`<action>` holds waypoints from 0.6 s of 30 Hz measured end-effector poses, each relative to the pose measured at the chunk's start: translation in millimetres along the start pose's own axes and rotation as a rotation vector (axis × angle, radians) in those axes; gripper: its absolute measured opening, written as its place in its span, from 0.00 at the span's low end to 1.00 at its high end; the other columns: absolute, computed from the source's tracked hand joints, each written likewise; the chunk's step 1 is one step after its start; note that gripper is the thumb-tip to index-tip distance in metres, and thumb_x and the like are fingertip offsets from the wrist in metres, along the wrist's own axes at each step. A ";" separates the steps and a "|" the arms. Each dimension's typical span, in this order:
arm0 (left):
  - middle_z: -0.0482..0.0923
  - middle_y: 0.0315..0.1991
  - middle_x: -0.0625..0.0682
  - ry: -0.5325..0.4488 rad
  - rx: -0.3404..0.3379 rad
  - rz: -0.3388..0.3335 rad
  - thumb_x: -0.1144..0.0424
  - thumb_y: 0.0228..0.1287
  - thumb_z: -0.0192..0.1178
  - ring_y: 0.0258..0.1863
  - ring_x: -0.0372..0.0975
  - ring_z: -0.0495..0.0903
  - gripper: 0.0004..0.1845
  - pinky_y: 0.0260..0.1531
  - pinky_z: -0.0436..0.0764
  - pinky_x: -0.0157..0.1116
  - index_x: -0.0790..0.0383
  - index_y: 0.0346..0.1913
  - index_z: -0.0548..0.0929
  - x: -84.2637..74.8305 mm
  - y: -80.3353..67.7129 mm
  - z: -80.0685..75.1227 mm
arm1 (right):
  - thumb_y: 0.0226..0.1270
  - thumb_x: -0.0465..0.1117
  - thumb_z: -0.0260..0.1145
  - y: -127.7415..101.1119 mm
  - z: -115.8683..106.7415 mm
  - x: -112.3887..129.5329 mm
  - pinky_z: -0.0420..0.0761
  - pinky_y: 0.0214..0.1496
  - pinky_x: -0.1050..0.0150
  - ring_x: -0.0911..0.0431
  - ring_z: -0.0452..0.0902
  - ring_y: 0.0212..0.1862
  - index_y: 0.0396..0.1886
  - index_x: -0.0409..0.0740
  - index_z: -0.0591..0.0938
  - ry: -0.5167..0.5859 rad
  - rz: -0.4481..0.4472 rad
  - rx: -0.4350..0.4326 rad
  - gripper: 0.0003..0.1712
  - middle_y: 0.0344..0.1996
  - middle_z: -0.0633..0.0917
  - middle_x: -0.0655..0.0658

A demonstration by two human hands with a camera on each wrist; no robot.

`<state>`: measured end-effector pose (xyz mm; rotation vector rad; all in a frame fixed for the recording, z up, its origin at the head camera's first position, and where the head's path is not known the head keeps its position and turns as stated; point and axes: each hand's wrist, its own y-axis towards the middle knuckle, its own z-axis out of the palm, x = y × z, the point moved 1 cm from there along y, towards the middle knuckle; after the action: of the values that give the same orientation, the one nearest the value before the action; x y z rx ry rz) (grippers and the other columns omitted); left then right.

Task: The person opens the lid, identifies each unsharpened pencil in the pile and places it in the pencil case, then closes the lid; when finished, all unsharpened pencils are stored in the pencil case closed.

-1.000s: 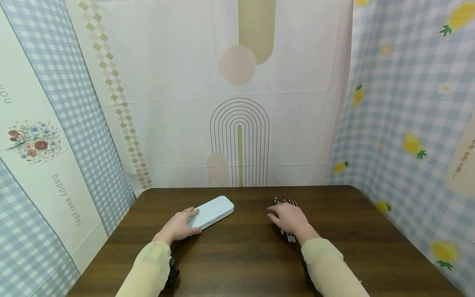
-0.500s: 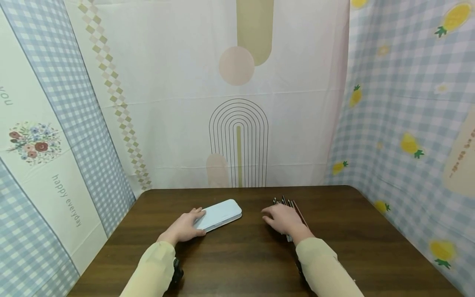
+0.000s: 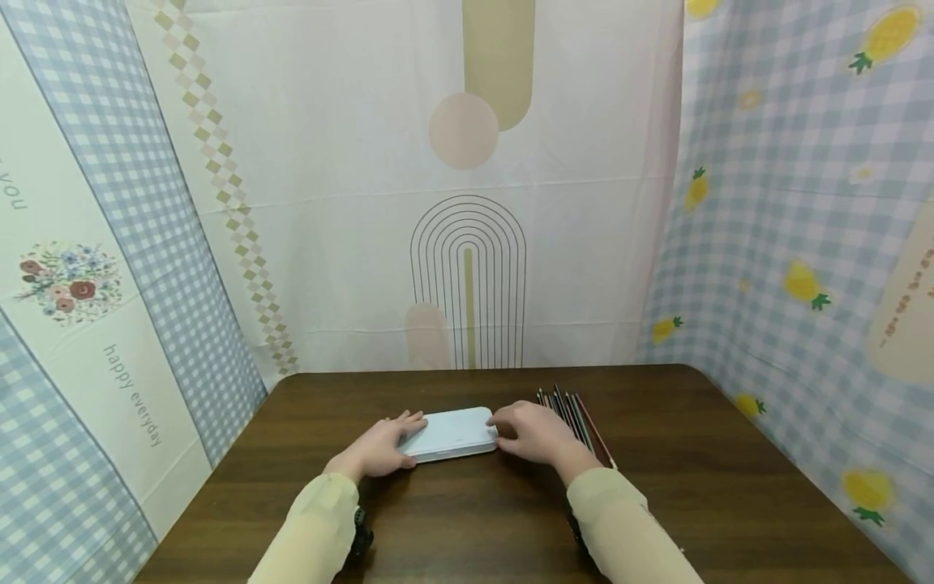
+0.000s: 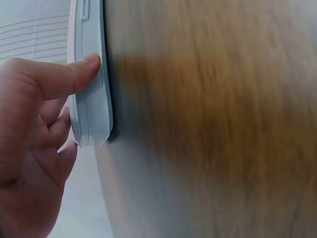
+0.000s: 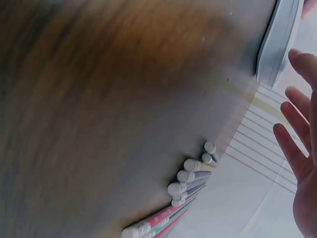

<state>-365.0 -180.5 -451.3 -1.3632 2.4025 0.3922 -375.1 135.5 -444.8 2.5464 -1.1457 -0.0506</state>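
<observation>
Printed cloth (image 3: 350,162) hangs behind your wood-grain table (image 3: 467,527). Over the last second, your left hand (image 3: 379,448), gripping the pale, round-cornered case (image 3: 452,434) by its left end, has brought it rightward and turned it squarer to you; your right hand (image 3: 538,434) has left the slim, white-ended pencils (image 3: 571,412), so the smooth, flat case now lies between both hands. Your right fingers are spread; whether they touch it, I cannot tell.

Dark wooden table (image 3: 467,527) before pale arch-printed backdrop (image 3: 336,162)
</observation>
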 end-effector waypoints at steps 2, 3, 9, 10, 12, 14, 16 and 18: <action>0.67 0.80 0.60 -0.005 0.006 0.024 0.70 0.64 0.73 0.82 0.59 0.58 0.38 0.78 0.55 0.64 0.64 0.77 0.75 -2.8 0.2 0.4 | 0.71 0.44 0.77 1.4 1.0 2.6 0.85 0.61 0.51 0.52 0.85 0.59 0.55 0.51 0.92 0.005 -0.023 0.005 0.15 0.54 0.91 0.51; 0.67 0.80 0.60 -0.009 0.007 0.034 0.70 0.63 0.73 0.82 0.59 0.59 0.38 0.77 0.56 0.64 0.64 0.77 0.75 -4.2 0.4 0.5 | 0.70 0.45 0.77 2.0 1.3 4.1 0.85 0.61 0.52 0.53 0.85 0.59 0.55 0.51 0.92 0.008 -0.026 0.010 0.15 0.54 0.90 0.51; 0.69 0.79 0.57 -0.017 0.028 0.072 0.68 0.64 0.74 0.81 0.57 0.61 0.36 0.76 0.62 0.60 0.62 0.76 0.77 -9.6 3.7 1.9 | 0.67 0.51 0.79 7.3 5.3 12.9 0.85 0.60 0.55 0.55 0.85 0.57 0.55 0.55 0.92 0.012 -0.049 0.062 0.18 0.54 0.90 0.54; 0.69 0.79 0.57 -0.017 0.031 0.073 0.67 0.65 0.74 0.81 0.57 0.61 0.36 0.76 0.63 0.60 0.61 0.76 0.77 -10.5 4.4 1.8 | 0.67 0.51 0.79 8.4 5.9 14.6 0.85 0.60 0.55 0.56 0.84 0.57 0.54 0.56 0.92 0.007 -0.060 0.068 0.18 0.54 0.90 0.55; 0.69 0.79 0.57 -0.020 0.033 0.076 0.66 0.64 0.75 0.81 0.56 0.62 0.36 0.76 0.64 0.59 0.61 0.76 0.78 -11.9 5.7 1.7 | 0.66 0.52 0.79 11.0 7.0 17.9 0.84 0.60 0.56 0.56 0.84 0.57 0.54 0.57 0.92 -0.009 -0.088 0.078 0.17 0.54 0.90 0.55; 0.69 0.79 0.57 -0.020 0.031 0.076 0.65 0.63 0.76 0.80 0.56 0.62 0.36 0.76 0.65 0.58 0.60 0.75 0.79 -13.1 6.5 1.3 | 0.66 0.52 0.80 13.7 8.1 21.5 0.84 0.60 0.57 0.56 0.85 0.57 0.53 0.57 0.92 -0.025 -0.120 0.083 0.17 0.54 0.90 0.56; 0.68 0.79 0.57 -0.015 0.033 0.072 0.66 0.62 0.77 0.81 0.56 0.62 0.36 0.76 0.66 0.57 0.59 0.75 0.79 -13.1 6.9 1.6 | 0.66 0.51 0.80 16.5 9.2 25.0 0.84 0.59 0.58 0.57 0.85 0.57 0.52 0.56 0.92 -0.041 -0.149 0.085 0.17 0.53 0.90 0.56; 0.67 0.80 0.59 -0.001 0.031 0.063 0.67 0.60 0.78 0.80 0.57 0.62 0.38 0.75 0.67 0.58 0.59 0.75 0.79 -12.0 6.3 1.6 | 0.66 0.51 0.80 18.9 10.9 27.9 0.85 0.58 0.59 0.58 0.86 0.56 0.52 0.56 0.92 -0.055 -0.169 0.089 0.16 0.52 0.91 0.57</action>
<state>-364.5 -167.5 -447.1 -1.2761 2.4454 0.3698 -371.8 100.3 -445.8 2.7310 -0.9702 -0.1149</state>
